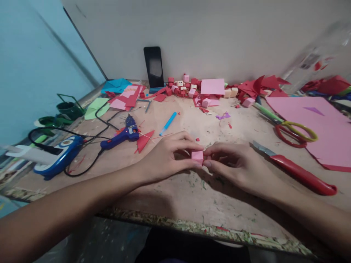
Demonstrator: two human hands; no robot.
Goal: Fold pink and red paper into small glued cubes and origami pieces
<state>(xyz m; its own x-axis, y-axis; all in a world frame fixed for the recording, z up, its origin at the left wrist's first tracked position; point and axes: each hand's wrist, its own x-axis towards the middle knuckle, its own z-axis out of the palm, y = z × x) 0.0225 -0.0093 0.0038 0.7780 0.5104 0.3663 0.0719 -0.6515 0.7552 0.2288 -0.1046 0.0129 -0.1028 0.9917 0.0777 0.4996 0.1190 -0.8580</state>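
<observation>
A small pink paper cube (197,156) sits just above the wooden table (170,193), pinched from both sides. My left hand (167,155) grips its left side with thumb and fingertips closed. From the right, my right hand (236,164) holds the cube with fingers curled. Both forearms rest over the table's near edge.
A red-handled knife (297,171) lies right of my right hand, with scissors (290,129) and a pink sheet (315,124) beyond it. A blue glue gun (123,134), black cables and a blue pen (168,123) lie to the left. Several paper cubes (189,89) and a phone (154,67) stand at the wall.
</observation>
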